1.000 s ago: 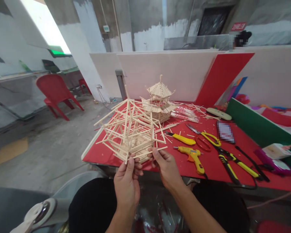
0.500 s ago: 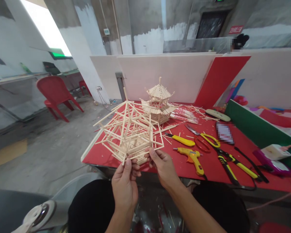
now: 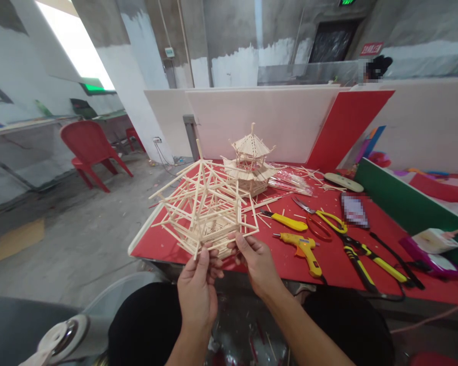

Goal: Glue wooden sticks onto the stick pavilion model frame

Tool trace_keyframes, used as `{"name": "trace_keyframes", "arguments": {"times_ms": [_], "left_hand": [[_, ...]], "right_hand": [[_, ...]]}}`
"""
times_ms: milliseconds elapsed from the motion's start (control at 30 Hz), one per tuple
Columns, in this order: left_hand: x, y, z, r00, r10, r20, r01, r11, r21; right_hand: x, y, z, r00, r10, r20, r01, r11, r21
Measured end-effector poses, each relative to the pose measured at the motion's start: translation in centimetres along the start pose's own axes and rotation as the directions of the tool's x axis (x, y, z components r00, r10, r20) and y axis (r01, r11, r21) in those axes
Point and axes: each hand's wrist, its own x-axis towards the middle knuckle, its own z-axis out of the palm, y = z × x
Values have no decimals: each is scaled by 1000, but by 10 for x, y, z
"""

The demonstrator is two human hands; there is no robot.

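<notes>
A pavilion-shaped frame of thin wooden sticks [image 3: 201, 203] stands at the near left of the red table, a spike rising from its top. My left hand [image 3: 199, 279] pinches a stick at the frame's lower front corner. Further right, my right hand [image 3: 256, 262] is closed, thumb and fingers gripping the same lower edge. Some fingertips are hidden behind the sticks. Just behind the frame is a finished-looking stick pagoda [image 3: 252, 157] with two tiers of roof.
Right of my hands lie a yellow glue gun [image 3: 299, 249], a yellow utility knife [image 3: 288, 221], scissors [image 3: 328, 221], yellow-black pliers [image 3: 372, 259] and a phone [image 3: 354, 209]. Loose sticks [image 3: 292, 182] lie behind. A green board [image 3: 408, 213] stands at the right. Another person's head [image 3: 379, 67] shows beyond the partition.
Both hands keep the same grip on the stick frame. The whole view has shifted very slightly; nothing on the table has visibly moved.
</notes>
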Motion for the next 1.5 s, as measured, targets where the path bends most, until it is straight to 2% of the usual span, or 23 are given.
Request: {"name": "trace_keyframes", "arguments": {"times_ms": [100,167,233,267,367,433,500,600,700,767,833,867,933,967,1033,1100,1233,1500], "left_hand": [[-3,-4,-3,999,-20,35,18,998,56],[-11,-7,-8,998,-2,66,-9,986,164],[-22,-9,-12,986,98,133,-137,936,325],[-28,-8,-14,962,170,213,-244,883,402],[-41,-5,-8,841,346,416,-519,734,439],[-41,-3,2,787,415,456,-605,664,440],[-38,-3,14,760,435,483,-644,605,468],[-33,-9,29,749,333,573,-635,605,480],[-35,-19,35,750,203,629,-572,678,463],[-36,-25,37,745,156,648,-536,718,444],[-36,-29,38,762,87,642,-460,770,442],[-34,-30,38,785,35,618,-387,808,445],[-28,-32,37,842,-116,527,-149,888,435],[-25,-32,36,848,-206,489,-18,909,416],[-19,-32,33,821,-346,454,174,909,379],[-17,-33,29,780,-427,457,268,888,373],[-19,-36,25,740,-491,459,341,863,373],[-12,-48,32,733,-493,469,370,867,334]], "right_hand": [[-2,0,-1,1000,-13,9,13,999,-36],[-5,-1,-2,999,-51,5,51,993,-111],[-10,-3,-6,993,-118,3,116,964,-239],[-13,-4,-9,986,-166,15,161,931,-327],[-25,-9,-18,942,-296,158,330,729,-600],[-35,-13,-25,894,-336,298,443,549,-709],[-44,-17,-31,849,-349,396,515,386,-765],[-55,-25,-42,825,-346,447,529,193,-826],[-59,-33,-53,830,-345,439,503,122,-856],[-59,-37,-60,841,-342,419,493,165,-854],[-58,-42,-66,872,-300,386,469,293,-833],[-56,-44,-69,893,-267,362,443,377,-813],[-52,-49,-76,937,-199,288,350,558,-752],[-49,-51,-80,956,-168,239,290,642,-710],[-44,-54,-88,984,-109,140,172,775,-608],[-38,-56,-94,996,-56,74,86,855,-512],[-33,-53,-96,999,-19,38,34,899,-437],[-32,-44,-88,1000,-4,21,13,915,-403]]}}
